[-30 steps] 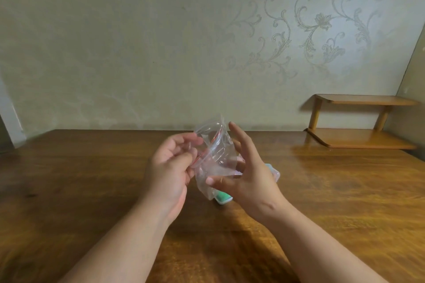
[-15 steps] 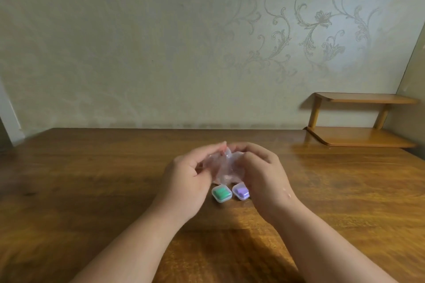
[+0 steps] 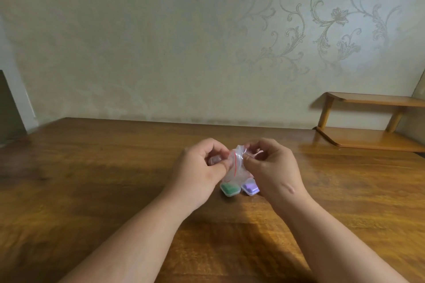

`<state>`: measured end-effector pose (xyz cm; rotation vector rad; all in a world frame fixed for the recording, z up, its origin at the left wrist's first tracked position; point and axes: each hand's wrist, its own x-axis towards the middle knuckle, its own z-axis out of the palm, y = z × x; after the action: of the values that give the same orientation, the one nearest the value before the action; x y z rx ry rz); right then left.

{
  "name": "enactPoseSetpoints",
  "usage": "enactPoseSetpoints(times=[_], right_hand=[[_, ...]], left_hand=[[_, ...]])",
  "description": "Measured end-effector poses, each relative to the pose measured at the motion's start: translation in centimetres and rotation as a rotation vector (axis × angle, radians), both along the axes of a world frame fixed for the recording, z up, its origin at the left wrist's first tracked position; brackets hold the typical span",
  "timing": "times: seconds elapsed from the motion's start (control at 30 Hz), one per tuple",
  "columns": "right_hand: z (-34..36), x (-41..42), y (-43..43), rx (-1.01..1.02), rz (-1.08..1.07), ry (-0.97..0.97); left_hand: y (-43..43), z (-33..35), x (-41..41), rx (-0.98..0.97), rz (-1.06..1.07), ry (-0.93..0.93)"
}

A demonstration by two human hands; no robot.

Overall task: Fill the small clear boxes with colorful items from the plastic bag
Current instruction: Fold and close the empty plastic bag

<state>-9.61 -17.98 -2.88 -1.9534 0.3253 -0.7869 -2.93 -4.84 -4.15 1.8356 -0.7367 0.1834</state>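
Descent is the change: a second ago the plastic bag (image 3: 235, 169) is held up with the right hand (image 3: 273, 167) spread loosely around it, and now both hands sit low, close over the table (image 3: 92, 179), each gripping the bag's upper edge. The left hand (image 3: 202, 167) pinches the film between thumb and curled fingers; the right hand's fingers are curled in too, thumb and forefinger nipping the opposite side. This reads as working the seal apart, so filling looks not yet begun from this bag; nothing is seen leaving it.

The bag hangs crumpled between the two sets of fingertips, thin and clear, with a red line running down it just beside the left thumb. Its contents cannot be made out. Just beneath the fingers, under the bag's lower end, lie a green box (image 3: 228, 188) and a purple box (image 3: 250, 187), side by side; whether the colour is filling or lid cannot be told
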Motion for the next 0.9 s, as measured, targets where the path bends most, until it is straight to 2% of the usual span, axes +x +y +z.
enactPoseSetpoints(times=[0.13, 0.2, 0.37, 0.43, 0.53, 0.6, 0.8, 0.9], right_hand=[[-0.26, 0.03, 0.30, 0.092, 0.092, -0.033], [-0.35, 0.04, 0.18, 0.186, 0.188, -0.057], [-0.19, -0.17, 0.16, 0.191, 0.264, -0.025], [-0.21, -0.09, 0.29, 0.131, 0.181, -0.036], [-0.24, 0.10, 0.31, 0.057, 0.064, -0.049], [-0.24, 0.15, 0.27, 0.073, 0.063, -0.052], [-0.12, 0.08, -0.08, 0.085, 0.118, 0.034], [-0.22, -0.05, -0.15, -0.054, 0.133, 0.090]], left_hand=[[-0.33, -0.30, 0.00, -0.055, 0.029, 0.079], [-0.22, -0.25, 0.23, -0.163, 0.029, 0.143], [0.16, 0.23, 0.15, -0.495, -0.279, 0.488], [0.01, 0.04, 0.07, -0.439, -0.277, 0.454], [-0.34, -0.46, 0.12, -0.261, -0.109, 0.264], [-0.39, -0.52, 0.24, -0.278, -0.040, 0.194], [-0.08, -0.19, 0.16, -0.300, -0.037, 0.172], [0.00, -0.13, -0.02, -0.277, -0.085, 0.215]])
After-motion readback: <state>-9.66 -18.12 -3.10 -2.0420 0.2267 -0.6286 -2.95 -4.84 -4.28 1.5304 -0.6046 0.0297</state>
